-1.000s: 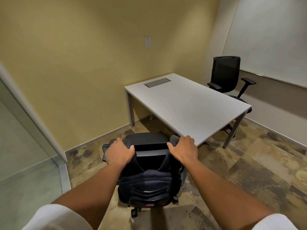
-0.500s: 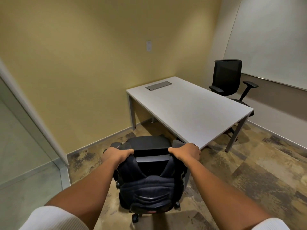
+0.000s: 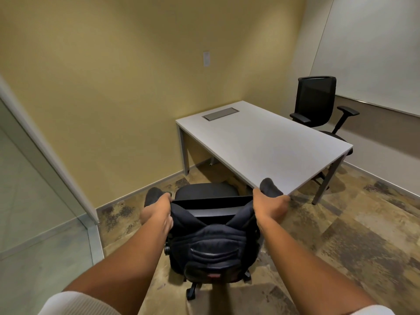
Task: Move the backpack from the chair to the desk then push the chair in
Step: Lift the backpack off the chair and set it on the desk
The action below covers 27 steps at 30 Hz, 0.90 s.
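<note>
No text, brand, number or sign can be read anywhere in the head view. The backpack (image 3: 211, 248) carries a small red tag (image 3: 213, 275) near its lower edge, but whatever is printed on it is too small and blurred to make out. The pale plate (image 3: 206, 62) on the yellow wall (image 3: 127, 87) shows no legible marking either.

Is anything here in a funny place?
Yes. The backpack hangs on the back of the near chair, straps over its top, not on the desk. Both hands, left hand and right hand, grip its straps.
</note>
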{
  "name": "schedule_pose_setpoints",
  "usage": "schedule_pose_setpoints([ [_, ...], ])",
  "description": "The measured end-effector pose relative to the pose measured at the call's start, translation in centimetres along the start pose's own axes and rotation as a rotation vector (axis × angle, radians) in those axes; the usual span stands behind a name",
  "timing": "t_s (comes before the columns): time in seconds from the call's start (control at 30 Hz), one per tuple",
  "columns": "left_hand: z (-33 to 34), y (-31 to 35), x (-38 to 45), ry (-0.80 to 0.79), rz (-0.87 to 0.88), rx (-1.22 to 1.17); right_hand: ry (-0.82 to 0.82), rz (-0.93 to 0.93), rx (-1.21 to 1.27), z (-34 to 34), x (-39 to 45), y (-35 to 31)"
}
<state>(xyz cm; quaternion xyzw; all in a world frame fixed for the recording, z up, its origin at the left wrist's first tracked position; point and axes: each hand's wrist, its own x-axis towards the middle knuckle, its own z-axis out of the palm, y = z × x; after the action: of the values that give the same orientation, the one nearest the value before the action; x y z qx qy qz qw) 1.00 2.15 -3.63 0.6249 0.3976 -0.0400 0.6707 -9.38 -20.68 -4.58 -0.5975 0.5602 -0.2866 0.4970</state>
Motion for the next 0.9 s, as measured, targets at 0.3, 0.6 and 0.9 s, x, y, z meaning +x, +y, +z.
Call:
schedule_pose_setpoints([
  [0.3, -0.2, -0.4, 0.4, 0.027, -0.026, -0.081, 0.069, 0.010, 0.105, -1.3, -2.8, -0.6],
  [0.6, -4.3, -1.6, -2.1, 0.056, 0.104, -0.037, -0.102, -0.002, 0.217, -3.9, -6.4, -2.5],
  [0.9, -9.9, -5.2, -5.4, -0.134, 0.439, -0.064, -0.390, -0.042, 0.375, -8.0, -11.9, -8.3],
])
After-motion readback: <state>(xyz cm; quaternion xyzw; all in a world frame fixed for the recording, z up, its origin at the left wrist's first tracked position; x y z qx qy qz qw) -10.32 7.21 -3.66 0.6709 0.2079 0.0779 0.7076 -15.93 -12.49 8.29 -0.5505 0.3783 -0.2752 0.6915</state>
